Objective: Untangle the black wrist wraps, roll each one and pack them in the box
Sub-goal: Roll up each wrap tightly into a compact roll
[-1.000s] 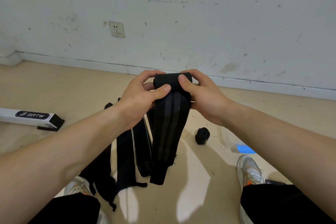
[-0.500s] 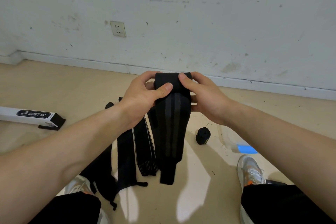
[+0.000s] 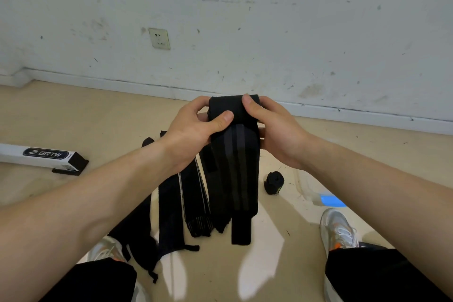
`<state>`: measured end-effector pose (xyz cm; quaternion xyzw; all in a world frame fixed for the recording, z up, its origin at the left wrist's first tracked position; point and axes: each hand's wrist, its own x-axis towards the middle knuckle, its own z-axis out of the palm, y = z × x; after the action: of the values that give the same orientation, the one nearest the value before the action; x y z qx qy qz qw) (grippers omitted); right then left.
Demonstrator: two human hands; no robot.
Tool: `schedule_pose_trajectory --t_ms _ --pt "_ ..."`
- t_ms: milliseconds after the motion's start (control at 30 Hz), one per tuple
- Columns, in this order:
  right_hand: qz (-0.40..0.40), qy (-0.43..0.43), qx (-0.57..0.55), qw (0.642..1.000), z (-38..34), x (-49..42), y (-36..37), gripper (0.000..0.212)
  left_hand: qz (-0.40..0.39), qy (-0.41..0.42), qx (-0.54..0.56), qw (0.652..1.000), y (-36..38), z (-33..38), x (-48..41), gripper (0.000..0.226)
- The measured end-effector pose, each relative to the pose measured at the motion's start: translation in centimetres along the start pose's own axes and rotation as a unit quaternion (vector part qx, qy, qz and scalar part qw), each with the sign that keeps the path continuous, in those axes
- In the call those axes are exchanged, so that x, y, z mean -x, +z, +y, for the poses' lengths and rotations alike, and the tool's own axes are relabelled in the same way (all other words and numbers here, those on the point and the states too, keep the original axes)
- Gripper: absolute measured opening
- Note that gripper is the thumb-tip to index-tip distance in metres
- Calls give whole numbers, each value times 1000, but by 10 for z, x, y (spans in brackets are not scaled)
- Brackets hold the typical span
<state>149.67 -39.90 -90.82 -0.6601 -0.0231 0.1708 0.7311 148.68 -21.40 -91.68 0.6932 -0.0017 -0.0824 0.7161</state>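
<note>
Open-flapped white box (image 3: 36, 154) on floor (image 3: 73, 110)

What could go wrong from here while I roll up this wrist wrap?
Both hands pinch only the started roll; if the left hand or right hand slips, it could spring loose. The hanging tail dangles by the loose wraps on the floor and might snag them.

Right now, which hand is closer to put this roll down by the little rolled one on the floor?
Probably the right hand. The rolled wrap lies on the floor just below it. The left hand grips the hanging wrap from the other side and would have to cross over.
</note>
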Motion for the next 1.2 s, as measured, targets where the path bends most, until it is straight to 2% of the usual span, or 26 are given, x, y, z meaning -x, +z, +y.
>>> schedule_pose_trajectory --t_ms 100,333,467,533,633,833,1067,1200 --pt "12 -11 4 1000 0 1 1 36 4 4 -3 1000 0 0 1 39" --pt "9 -24 -36 999 1 0 0 28 -15 -12 10 1000 2 3 0 56" --pt "-1 2 -18 1000 -1 -2 -2 39 -1 3 12 1000 2 2 1 59" --pt "1 15 7 1000 -1 -3 -4 47 5 5 6 1000 3 2 2 52" --pt "5 8 8 1000 0 -3 -4 47 13 3 11 1000 3 1 1 44" --pt "0 -8 -47 999 3 -3 -4 35 -6 -19 16 1000 2 3 -1 63" --pt "-22 13 45 999 -1 0 -3 33 28 -4 22 999 4 -2 0 51" --pt "-8 43 -114 993 4 1 17 37 23 -12 49 998 13 -1 2 53"
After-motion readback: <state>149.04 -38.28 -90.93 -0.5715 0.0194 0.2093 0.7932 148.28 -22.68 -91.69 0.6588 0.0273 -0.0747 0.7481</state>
